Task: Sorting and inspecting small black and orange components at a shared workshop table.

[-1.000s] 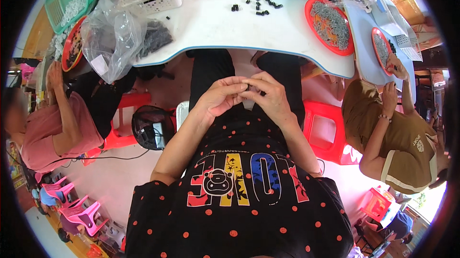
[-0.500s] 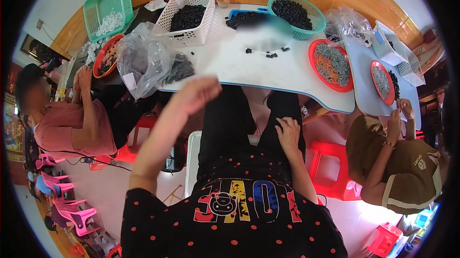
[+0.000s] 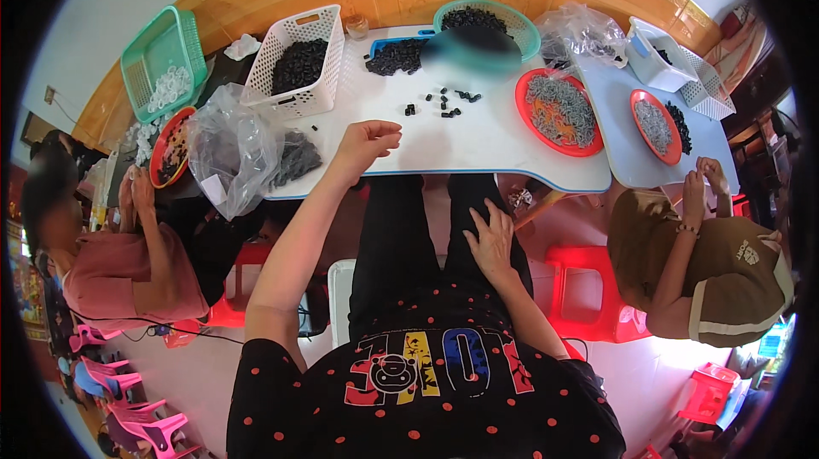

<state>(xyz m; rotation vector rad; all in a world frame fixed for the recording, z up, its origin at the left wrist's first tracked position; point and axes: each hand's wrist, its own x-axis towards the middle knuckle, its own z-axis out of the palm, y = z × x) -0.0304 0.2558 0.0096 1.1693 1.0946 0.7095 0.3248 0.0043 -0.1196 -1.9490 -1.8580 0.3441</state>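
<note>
My left hand (image 3: 365, 150) is over the front part of the white table (image 3: 375, 105), its fingers loosely bent and apart, with nothing visible in them. Ahead of it and to the right lie several small black cylindrical pieces (image 3: 444, 104), loosely scattered. My right hand (image 3: 492, 242) rests on my right thigh, fingers spread, holding nothing. Beyond the scattered pieces, a heap of similar black pieces (image 3: 397, 56) lies by a blue tray (image 3: 375, 43). A blurred patch hides part of the green round basket (image 3: 531, 43) of black pieces.
At the left stand a white basket (image 3: 320, 99), a clear plastic bag (image 3: 223, 130) and a green basket (image 3: 189, 49). A red plate (image 3: 589, 148) of small grey parts is at the right. One person (image 3: 128, 280) sits on each side, hands busy. A red stool (image 3: 589, 288) stands at right.
My left hand has moved forward from the table's front edge to over its surface. The view has shifted, showing more of the scattered black pieces. My right hand stays on my thigh.
</note>
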